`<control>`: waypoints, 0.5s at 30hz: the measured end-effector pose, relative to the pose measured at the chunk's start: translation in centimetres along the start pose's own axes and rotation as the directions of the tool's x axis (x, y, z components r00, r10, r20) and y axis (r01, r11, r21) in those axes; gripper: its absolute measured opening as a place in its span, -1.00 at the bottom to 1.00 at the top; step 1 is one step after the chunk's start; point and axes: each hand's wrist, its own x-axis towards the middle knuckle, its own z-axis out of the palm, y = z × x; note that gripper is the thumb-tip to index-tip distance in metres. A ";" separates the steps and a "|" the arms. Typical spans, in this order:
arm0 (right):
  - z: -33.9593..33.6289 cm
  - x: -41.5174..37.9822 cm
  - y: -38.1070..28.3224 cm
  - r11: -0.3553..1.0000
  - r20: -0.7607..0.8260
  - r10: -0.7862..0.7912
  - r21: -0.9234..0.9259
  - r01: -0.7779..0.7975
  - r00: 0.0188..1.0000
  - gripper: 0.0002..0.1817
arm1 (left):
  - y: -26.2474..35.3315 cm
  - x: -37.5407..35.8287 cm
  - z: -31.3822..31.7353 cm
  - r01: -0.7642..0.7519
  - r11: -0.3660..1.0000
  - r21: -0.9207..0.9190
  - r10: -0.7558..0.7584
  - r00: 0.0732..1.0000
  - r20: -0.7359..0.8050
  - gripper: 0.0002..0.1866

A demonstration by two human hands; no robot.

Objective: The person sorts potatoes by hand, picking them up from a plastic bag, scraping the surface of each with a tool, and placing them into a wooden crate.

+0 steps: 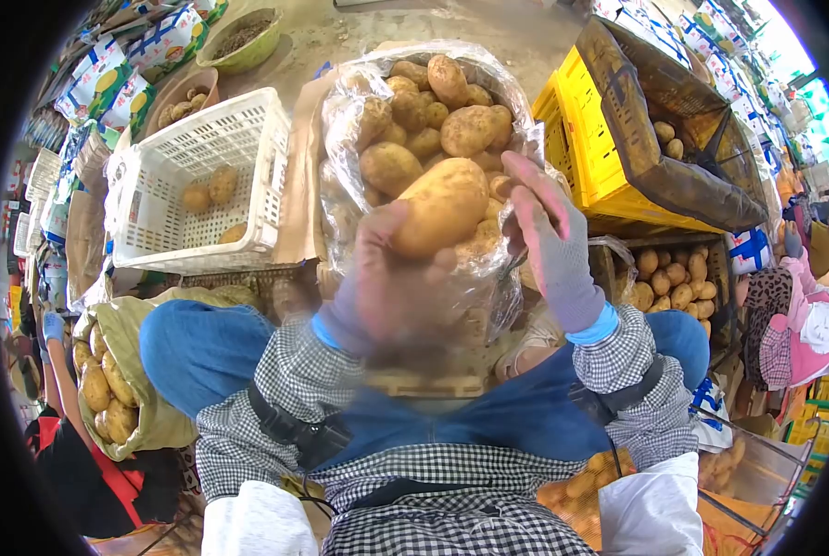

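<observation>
A large potato (444, 208) is held up over a box lined with clear plastic (338, 139) and filled with potatoes (470, 131). Around the potato's lower left side curl the fingers of my left hand (377, 273), partly smeared by motion. My right hand (555, 236), in a grey glove with pinkish fingertips, is at the box's right edge beside the plastic. Its fingers are spread and it holds nothing.
A white crate (271, 167) with a few potatoes stands left, a potato sack (150, 371) below it. Yellow crates (586, 139) and a dark-lined bin (683, 190) stand right, above a crate of potatoes (678, 283). Other people are at both sides.
</observation>
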 end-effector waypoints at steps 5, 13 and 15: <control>0.5 -0.4 -2.7 0.821 0.309 0.213 0.458 -0.341 0.927 -0.17 | 0.0 -0.4 1.8 0.087 0.983 0.164 -0.110 0.984 0.137 -0.40; -0.2 -0.4 -3.6 0.817 0.331 0.333 0.367 -0.445 0.883 -0.19 | -0.8 0.2 -2.8 -0.459 -0.111 0.881 0.314 0.825 0.469 -0.25; -0.1 -0.9 -3.3 0.784 0.341 0.305 0.440 -0.438 0.889 -0.21 | -1.1 0.4 -3.3 -0.471 -0.103 0.876 0.339 0.811 0.477 -0.27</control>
